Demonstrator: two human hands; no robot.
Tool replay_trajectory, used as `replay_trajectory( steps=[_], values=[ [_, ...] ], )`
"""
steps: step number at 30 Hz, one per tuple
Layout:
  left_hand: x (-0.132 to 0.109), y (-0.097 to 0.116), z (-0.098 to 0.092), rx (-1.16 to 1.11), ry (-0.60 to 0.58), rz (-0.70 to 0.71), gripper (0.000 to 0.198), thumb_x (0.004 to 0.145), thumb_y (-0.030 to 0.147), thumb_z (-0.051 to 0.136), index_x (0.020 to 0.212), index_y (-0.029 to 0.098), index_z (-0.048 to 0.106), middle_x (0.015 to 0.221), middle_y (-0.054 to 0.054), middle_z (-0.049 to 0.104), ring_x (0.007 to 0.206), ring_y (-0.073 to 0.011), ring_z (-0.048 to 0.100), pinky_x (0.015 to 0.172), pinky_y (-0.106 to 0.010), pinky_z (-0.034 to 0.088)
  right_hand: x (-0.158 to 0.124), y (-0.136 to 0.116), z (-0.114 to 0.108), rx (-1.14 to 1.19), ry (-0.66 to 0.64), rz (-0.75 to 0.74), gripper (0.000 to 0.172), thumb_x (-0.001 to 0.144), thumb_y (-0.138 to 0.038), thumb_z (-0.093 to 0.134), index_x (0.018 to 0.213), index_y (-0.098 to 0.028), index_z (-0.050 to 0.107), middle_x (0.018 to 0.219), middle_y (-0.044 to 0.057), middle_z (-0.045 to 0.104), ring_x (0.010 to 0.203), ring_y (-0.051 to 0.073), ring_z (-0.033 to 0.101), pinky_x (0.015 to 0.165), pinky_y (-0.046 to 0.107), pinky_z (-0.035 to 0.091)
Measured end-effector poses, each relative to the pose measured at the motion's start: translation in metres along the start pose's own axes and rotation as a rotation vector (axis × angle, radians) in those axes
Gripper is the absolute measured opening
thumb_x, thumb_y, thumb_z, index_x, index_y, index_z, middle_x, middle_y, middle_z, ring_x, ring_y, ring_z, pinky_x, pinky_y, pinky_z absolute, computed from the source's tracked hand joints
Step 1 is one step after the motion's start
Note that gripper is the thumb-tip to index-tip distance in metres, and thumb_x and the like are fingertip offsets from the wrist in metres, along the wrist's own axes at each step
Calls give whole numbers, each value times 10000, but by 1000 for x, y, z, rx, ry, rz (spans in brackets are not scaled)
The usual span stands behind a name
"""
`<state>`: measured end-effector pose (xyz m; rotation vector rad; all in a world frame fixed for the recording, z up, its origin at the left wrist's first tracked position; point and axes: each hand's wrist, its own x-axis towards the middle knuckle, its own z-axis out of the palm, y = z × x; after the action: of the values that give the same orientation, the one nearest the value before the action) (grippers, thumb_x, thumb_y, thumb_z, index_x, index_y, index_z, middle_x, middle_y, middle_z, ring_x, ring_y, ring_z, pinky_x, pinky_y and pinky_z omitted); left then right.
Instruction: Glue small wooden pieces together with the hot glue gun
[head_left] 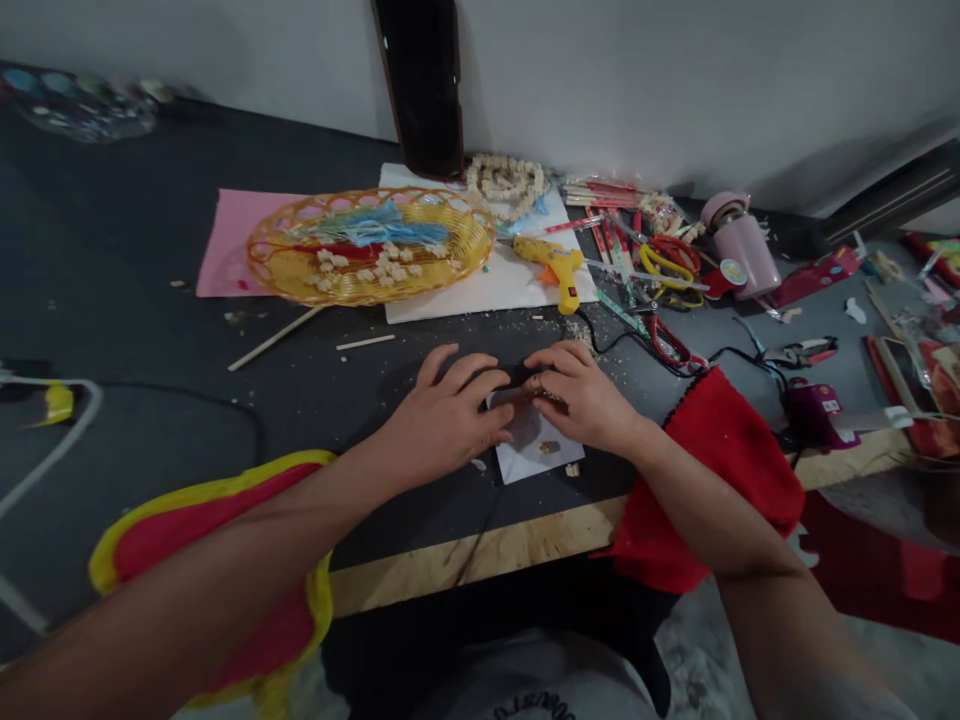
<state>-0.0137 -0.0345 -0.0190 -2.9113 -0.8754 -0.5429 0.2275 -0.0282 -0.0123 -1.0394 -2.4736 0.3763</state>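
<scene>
My left hand [457, 412] reaches in from the left, fingers apart and curved over the tabletop. Its thumb lies at the edge of a small white paper [517, 458]. Opposite it, my right hand [583, 395] has its thumb and fingers pinched together above the paper. A thin brownish piece [517, 394] shows between the two hands; its kind is unclear and the fingers partly cover it. On the paper lies a small grey-brown bit [550, 447]. Just off its near edge sits a small pale piece [573, 469].
Behind my hands are a yellow woven basket [300, 285] with blue tassels and pale pieces, and a yellow glue gun [551, 262]. Scissors [666, 270], a pink bottle [739, 245] and pliers [799, 352] stand or lie rightward. Red cloth [727, 470] hangs over the wooden edge.
</scene>
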Motion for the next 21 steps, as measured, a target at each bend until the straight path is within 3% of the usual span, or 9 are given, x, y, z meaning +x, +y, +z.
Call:
replay_trajectory(
  steps=[15,21],
  values=[
    [-1,-2,0,19,90,25,192,904,414,662,1002,254,704,1138,-61,697,1201,-292,538,1103,-566,337,0,2,2,9,-3,18,146,862,-108,582,909,-214,671,1187,91,650,1106,265,507,961,470,487],
    [0,1,0,27,57,14,181,907,385,657,1041,270,696,1174,-64,682,1225,-296,521,1103,-570,335,0,1,3,36,2,31,149,860,-114,577,912,-212,678,1187,106,657,1111,275,504,967,491,479]
  ],
)
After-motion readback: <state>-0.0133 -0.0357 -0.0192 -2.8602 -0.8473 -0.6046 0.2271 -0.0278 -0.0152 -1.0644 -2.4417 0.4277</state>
